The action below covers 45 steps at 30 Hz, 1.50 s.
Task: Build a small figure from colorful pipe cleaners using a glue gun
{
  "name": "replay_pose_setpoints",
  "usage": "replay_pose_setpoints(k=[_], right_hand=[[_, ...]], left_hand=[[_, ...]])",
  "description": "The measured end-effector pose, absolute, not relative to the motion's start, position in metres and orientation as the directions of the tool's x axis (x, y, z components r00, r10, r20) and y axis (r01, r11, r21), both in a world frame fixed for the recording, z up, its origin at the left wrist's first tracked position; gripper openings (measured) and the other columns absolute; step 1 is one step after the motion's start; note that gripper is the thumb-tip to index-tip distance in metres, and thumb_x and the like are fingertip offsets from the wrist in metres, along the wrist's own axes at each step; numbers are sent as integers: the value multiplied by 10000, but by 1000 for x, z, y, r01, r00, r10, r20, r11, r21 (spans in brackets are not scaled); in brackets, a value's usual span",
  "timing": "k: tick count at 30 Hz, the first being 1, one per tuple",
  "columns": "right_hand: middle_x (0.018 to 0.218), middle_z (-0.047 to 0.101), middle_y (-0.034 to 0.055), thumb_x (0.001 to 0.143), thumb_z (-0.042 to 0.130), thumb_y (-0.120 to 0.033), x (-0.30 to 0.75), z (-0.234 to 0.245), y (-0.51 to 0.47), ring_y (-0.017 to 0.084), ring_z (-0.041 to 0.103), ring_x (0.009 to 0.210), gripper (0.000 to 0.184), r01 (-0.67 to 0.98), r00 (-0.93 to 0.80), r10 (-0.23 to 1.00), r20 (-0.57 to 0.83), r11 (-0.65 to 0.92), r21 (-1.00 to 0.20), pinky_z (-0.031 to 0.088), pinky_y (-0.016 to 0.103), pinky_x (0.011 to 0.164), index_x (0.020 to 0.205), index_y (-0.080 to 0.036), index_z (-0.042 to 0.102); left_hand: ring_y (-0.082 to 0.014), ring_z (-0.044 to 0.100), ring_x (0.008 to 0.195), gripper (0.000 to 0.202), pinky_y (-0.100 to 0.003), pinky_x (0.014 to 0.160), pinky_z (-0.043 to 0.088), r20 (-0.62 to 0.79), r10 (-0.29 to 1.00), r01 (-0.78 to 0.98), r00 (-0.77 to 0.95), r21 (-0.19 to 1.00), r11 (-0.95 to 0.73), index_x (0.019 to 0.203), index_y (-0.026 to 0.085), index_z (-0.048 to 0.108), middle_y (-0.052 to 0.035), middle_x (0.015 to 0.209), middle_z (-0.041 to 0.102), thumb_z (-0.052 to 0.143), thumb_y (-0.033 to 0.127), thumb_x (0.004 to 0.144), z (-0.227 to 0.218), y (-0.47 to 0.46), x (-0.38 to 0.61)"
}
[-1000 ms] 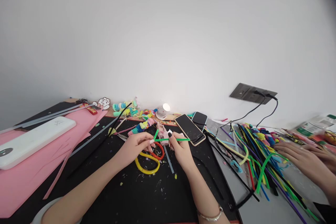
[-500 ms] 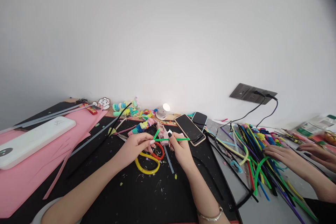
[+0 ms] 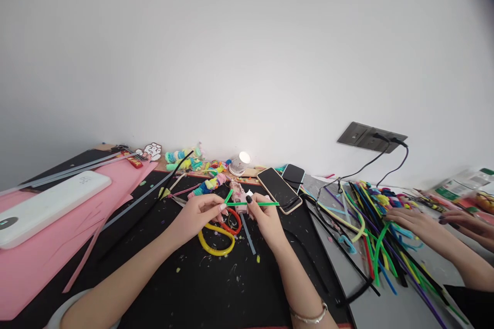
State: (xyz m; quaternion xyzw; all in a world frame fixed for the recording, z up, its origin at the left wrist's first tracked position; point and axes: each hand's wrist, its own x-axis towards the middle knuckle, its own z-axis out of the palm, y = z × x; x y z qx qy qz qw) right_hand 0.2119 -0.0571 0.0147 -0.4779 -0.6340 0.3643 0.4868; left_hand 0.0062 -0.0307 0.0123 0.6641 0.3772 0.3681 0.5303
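Head view shows a person's left hand (image 3: 204, 212) and right hand (image 3: 265, 217) close together above a black-topped counter (image 3: 227, 293), both pinching a thin, fuzzy bright green craft stem (image 3: 238, 204). The stem runs nearly level between them; near the left fingertips a short length angles upward, and its other end sticks out past the right hand. Beneath the left hand lies a pair of scissors with yellow and red loop handles (image 3: 216, 254), and just to their right rests a slim translucent stick (image 3: 249, 236). Behind the hands sits a pale pink object, partly hidden, too small to identify. Beyond the right hand lies a dark-screened phone with a pale edge (image 3: 278, 187); a tilted white cup (image 3: 237, 166) is near the wall. To the left, a long white plastic device (image 3: 54, 206) rests on pink sheets (image 3: 27, 282). At right, another person's hands (image 3: 422, 226) are at a heap of multicoloured fuzzy stems (image 3: 380, 252).
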Motion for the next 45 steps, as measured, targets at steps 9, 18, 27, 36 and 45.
replay_pose_setpoints(k=[9, 18, 27, 36, 45], right_hand=[[1167, 620, 93, 691, 465, -71, 231, 12, -51, 260, 518, 1147, 425, 770, -111, 893, 435, 354, -531, 393, 395, 981, 1076, -195, 599], [1168, 641, 102, 703, 535, -101, 231, 2, -45, 298, 523, 1120, 539, 922, -7, 957, 289, 117, -368, 345, 455, 953, 1223, -227, 603], [852, 704, 44, 799, 623, -268, 228, 18, -52, 216, 628, 790, 128, 595, -55, 919, 391, 345, -726, 455, 339, 787, 873, -195, 698], [1102, 725, 86, 838, 640, -339, 211, 10, -60, 288, 662, 995, 330, 284, -86, 970, 229, 244, -927, 513, 402, 881, 1124, -189, 705], [1155, 714, 90, 863, 626, -387, 212, 6, -59, 285, 655, 1045, 372, 257, -117, 972, 204, 228, -939, 503, 406, 914, 1162, -175, 693]], left_hand=[[-166, 591, 626, 234, -304, 658, 524, 121, 976, -38, 179, 993, -116, 740, 187, 650, -23, 696, 655, 654, 417, 785, 19, -28, -1], [-130, 514, 593, 177, -256, 587, 474, 129, 989, -198, -67, 970, -140, 710, 187, 637, 5, 665, 587, 670, 354, 756, 16, -22, -3], [-178, 555, 601, 187, -289, 613, 426, 250, 961, 214, -120, 951, -221, 700, 221, 562, 24, 602, 567, 562, 363, 822, 16, -21, -12], [-166, 528, 556, 161, -275, 570, 396, 283, 952, 314, 119, 899, -306, 669, 223, 522, 34, 576, 520, 518, 321, 796, 21, -33, 1], [-168, 533, 587, 184, -282, 594, 400, 281, 949, 335, 145, 888, -314, 691, 221, 512, 30, 613, 519, 499, 351, 820, 16, -31, 1]])
